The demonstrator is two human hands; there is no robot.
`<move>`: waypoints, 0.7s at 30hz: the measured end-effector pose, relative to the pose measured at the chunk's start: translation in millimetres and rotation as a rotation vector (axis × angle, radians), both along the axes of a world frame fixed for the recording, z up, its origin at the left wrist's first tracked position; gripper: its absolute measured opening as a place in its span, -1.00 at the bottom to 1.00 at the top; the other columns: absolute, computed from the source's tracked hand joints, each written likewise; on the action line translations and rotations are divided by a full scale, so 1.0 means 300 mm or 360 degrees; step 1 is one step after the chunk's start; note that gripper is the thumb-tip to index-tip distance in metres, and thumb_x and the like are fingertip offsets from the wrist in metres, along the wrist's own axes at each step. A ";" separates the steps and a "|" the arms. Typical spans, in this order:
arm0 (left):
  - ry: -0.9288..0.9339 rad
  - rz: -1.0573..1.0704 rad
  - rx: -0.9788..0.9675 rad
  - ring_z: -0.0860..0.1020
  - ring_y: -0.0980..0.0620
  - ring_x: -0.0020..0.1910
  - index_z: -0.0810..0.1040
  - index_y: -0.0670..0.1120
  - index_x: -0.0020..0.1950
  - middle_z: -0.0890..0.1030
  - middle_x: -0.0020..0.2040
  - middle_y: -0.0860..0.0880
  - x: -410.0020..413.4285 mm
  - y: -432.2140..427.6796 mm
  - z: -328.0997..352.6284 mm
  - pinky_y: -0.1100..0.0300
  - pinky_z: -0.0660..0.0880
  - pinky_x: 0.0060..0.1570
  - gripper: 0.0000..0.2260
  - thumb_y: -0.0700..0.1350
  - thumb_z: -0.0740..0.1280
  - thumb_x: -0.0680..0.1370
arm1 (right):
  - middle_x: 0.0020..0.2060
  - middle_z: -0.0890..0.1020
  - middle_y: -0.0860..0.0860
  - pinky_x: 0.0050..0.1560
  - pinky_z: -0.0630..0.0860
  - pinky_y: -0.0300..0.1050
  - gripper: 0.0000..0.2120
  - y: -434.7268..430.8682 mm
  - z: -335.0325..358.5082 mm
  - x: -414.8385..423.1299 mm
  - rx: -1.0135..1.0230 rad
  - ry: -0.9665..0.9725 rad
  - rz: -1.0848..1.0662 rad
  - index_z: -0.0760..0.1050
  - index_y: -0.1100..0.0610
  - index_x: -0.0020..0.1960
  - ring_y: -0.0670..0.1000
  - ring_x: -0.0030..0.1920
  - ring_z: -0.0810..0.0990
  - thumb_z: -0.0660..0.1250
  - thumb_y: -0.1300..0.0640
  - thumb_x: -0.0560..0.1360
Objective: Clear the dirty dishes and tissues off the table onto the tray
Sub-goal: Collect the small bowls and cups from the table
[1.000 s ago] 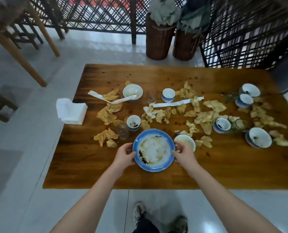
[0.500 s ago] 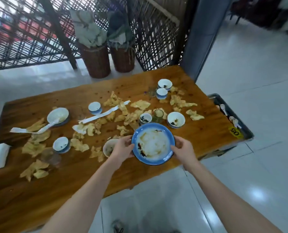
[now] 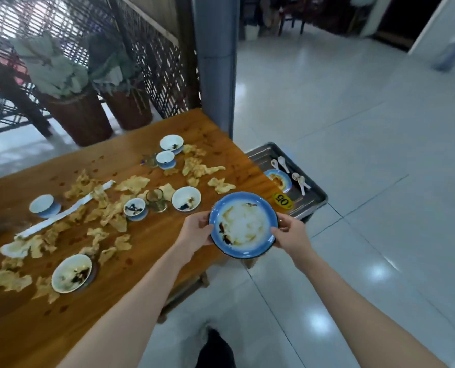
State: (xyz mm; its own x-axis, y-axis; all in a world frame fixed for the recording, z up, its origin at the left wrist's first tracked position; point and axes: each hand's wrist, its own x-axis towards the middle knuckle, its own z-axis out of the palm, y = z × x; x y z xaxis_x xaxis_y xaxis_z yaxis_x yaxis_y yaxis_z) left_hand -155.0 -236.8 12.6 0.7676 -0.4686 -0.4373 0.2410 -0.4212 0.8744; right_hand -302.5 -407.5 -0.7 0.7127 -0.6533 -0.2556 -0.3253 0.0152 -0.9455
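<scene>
A dirty blue-rimmed plate (image 3: 243, 224) hangs in the air over the table's right front corner. My left hand (image 3: 196, 231) grips its left rim and my right hand (image 3: 290, 232) grips its right rim. Beyond the table's right end stands a metal tray (image 3: 311, 200) holding a small blue plate (image 3: 278, 179) and several white spoons (image 3: 299, 180). On the wooden table (image 3: 152, 240) lie several small dirty bowls (image 3: 186, 198), a glass (image 3: 156, 199) and many crumpled yellowish tissues (image 3: 202, 168).
A yellow "05" tag (image 3: 283, 200) sits at the tray's near edge. A grey pillar (image 3: 215, 62) rises behind the table's far right corner. Two potted plants (image 3: 80, 112) and a lattice screen stand behind the table. Glossy tiled floor (image 3: 367, 155) spreads to the right.
Both hands have lifted the blue plate off the table and carried it right, toward the tray. The view has swung to the right, bringing the tray fully into sight.
</scene>
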 end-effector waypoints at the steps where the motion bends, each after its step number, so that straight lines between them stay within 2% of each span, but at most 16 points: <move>1: 0.0005 -0.0026 0.0009 0.62 0.06 -0.11 0.55 -0.06 0.08 0.65 -0.09 -0.01 -0.005 -0.049 -0.004 0.15 0.62 -0.25 -0.77 -0.36 0.25 0.57 | -0.23 0.69 -0.20 -0.19 0.62 0.03 -0.60 -0.038 -0.006 -0.015 0.0023 0.0004 -0.0030 0.54 -0.14 -0.11 -0.10 -0.21 0.68 0.30 0.40 0.47; 4: 0.0011 -0.0102 0.0029 0.62 0.01 -0.06 0.56 -0.12 0.16 0.64 -0.02 -0.07 -0.013 -0.194 -0.021 0.14 0.62 -0.22 -0.77 -0.35 0.25 0.58 | -0.20 0.68 -0.14 -0.16 0.64 0.01 -0.62 -0.154 -0.020 -0.047 0.0056 0.0018 -0.0140 0.53 -0.11 -0.07 -0.07 -0.16 0.67 0.31 0.40 0.47; 8: 0.0026 -0.0204 0.0035 0.63 0.02 -0.06 0.54 -0.15 0.25 0.64 0.02 -0.09 0.001 -0.396 -0.056 0.13 0.63 -0.18 -0.73 -0.33 0.25 0.58 | -0.20 0.67 -0.13 -0.33 0.59 -0.20 -0.68 -0.320 -0.036 -0.059 0.0136 0.0051 -0.0265 0.53 -0.02 0.00 -0.08 -0.18 0.66 0.28 0.40 0.49; 11: 0.0004 -0.0312 0.0033 0.65 0.05 -0.08 0.54 -0.13 0.26 0.66 -0.02 -0.05 0.035 -0.555 -0.087 0.12 0.64 -0.18 -0.72 -0.31 0.26 0.58 | -0.11 0.63 0.00 -0.30 0.60 -0.19 -0.69 -0.455 -0.049 -0.049 0.0132 0.0126 -0.0350 0.49 0.01 0.09 0.01 -0.10 0.63 0.28 0.39 0.50; 15: 0.0035 -0.0382 0.0063 0.64 0.06 -0.11 0.54 -0.12 0.29 0.66 -0.01 -0.04 0.103 -0.776 -0.121 0.22 0.62 -0.26 -0.71 -0.29 0.29 0.57 | -0.12 0.60 0.13 -0.31 0.57 -0.19 -0.68 -0.656 -0.048 -0.009 0.0085 0.0189 -0.0380 0.54 0.08 0.13 0.03 -0.18 0.62 0.25 0.40 0.49; 21: 0.0131 -0.0414 0.0064 0.64 0.03 -0.08 0.47 -0.10 0.36 0.65 0.00 -0.07 0.232 -1.057 -0.148 0.15 0.63 -0.22 -0.66 -0.27 0.26 0.59 | -0.22 0.60 0.03 -0.35 0.57 -0.25 -0.66 -0.942 -0.041 0.111 0.0066 0.0204 -0.0400 0.55 0.00 0.00 -0.04 -0.24 0.61 0.26 0.43 0.49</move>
